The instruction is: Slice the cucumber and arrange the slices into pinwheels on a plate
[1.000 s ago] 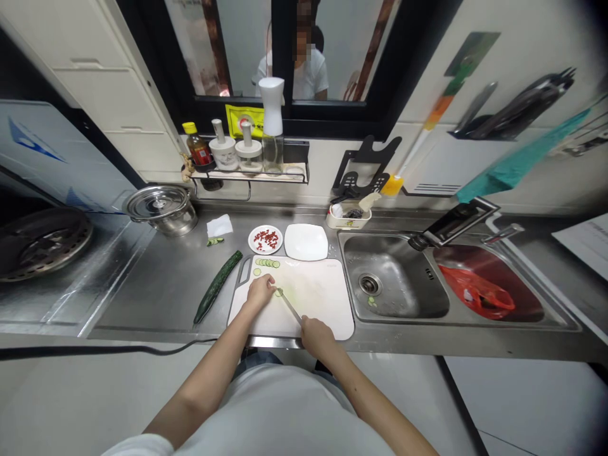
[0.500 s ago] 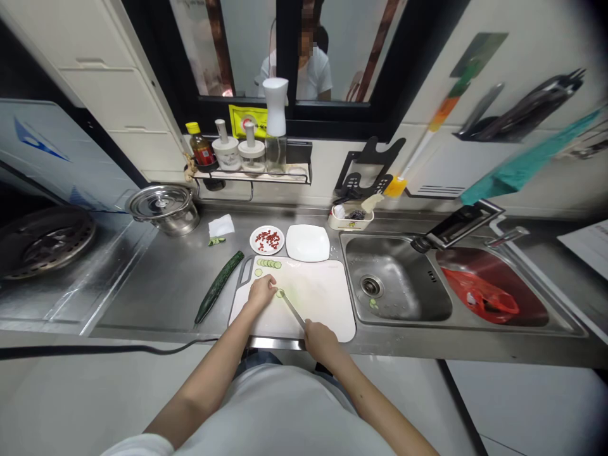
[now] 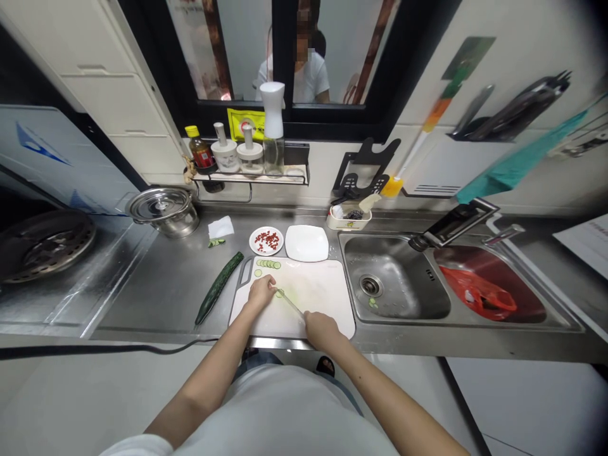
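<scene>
My right hand is closed round the handle of a knife, its blade angled up and left over the white cutting board. At the blade's tip lies a cucumber slice. Beside it my left hand rests on the board with its fingers drawn together; what they hold, if anything, is too small to tell. A row of cucumber slices lies near the board's top left, with a single slice below it. Left of the board lies a dark green cucumber.
Behind the board stand a plate of red pieces and a white square plate. A steel pot is at the back left. The sink lies to the right, a rack of bottles and jars above the counter.
The knife blade has turned more edge-on, and my right hand has shifted very slightly. My left hand stays in the same place on the board. The view has moved a little.
</scene>
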`<move>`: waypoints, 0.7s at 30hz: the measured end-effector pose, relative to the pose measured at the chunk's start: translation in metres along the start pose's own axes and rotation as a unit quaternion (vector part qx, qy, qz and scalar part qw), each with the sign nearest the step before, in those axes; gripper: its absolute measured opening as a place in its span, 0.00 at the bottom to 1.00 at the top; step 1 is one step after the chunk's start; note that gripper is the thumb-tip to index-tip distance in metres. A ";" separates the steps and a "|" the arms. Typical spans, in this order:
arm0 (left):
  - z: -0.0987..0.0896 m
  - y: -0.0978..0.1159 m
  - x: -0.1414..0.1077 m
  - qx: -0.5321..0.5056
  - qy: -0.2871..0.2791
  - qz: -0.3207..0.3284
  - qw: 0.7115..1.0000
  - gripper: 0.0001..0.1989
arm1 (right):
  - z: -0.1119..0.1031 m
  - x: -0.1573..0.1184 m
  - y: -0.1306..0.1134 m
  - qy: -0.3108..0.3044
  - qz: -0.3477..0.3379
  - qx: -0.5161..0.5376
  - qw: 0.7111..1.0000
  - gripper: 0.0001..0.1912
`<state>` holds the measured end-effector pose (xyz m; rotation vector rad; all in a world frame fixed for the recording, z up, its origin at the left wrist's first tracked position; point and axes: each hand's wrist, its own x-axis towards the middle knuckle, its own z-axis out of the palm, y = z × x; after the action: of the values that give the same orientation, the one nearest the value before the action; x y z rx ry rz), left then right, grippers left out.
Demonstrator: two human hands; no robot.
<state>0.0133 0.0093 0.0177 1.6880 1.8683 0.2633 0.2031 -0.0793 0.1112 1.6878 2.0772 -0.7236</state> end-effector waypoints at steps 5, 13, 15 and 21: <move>0.000 0.001 -0.001 -0.003 0.004 0.007 1.000 0.09 | -0.012 -0.001 0.002 -0.011 -0.008 -0.031 0.999 0.17; -0.005 0.005 -0.009 0.008 0.003 0.017 1.000 0.11 | 0.000 -0.008 0.004 -0.009 0.005 0.001 1.000 0.16; -0.004 0.007 -0.014 0.015 0.004 0.028 0.999 0.11 | 0.005 -0.011 0.007 -0.005 0.007 0.006 1.000 0.16; 0.005 0.009 -0.028 0.047 0.022 0.087 0.995 0.11 | 0.014 -0.022 0.019 -0.003 0.016 0.034 0.999 0.12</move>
<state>0.0242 -0.0172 0.0267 1.9271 1.7919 0.2869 0.2263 -0.1021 0.1099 1.7494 2.0384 -0.7976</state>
